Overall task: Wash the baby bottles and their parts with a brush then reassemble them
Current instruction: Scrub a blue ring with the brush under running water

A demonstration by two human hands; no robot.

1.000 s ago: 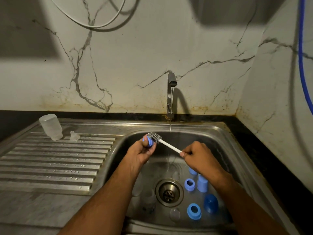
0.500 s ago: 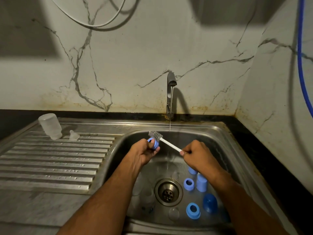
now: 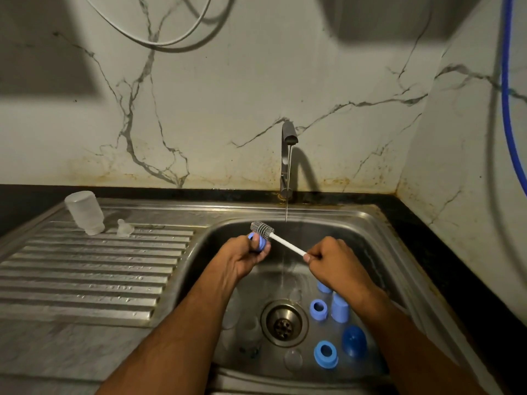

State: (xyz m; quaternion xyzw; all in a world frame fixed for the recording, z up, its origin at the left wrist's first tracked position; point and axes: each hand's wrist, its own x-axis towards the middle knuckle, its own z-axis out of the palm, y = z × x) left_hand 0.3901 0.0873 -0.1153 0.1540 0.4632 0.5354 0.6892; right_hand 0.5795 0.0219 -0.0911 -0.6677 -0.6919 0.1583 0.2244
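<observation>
Your left hand (image 3: 242, 256) grips a small blue bottle ring (image 3: 260, 243) over the sink basin (image 3: 379, 238), left of the thin water stream. Your right hand (image 3: 336, 262) pinches the bottle brush (image 3: 263, 229) by its white handle, grey bristles touching the ring.
</observation>
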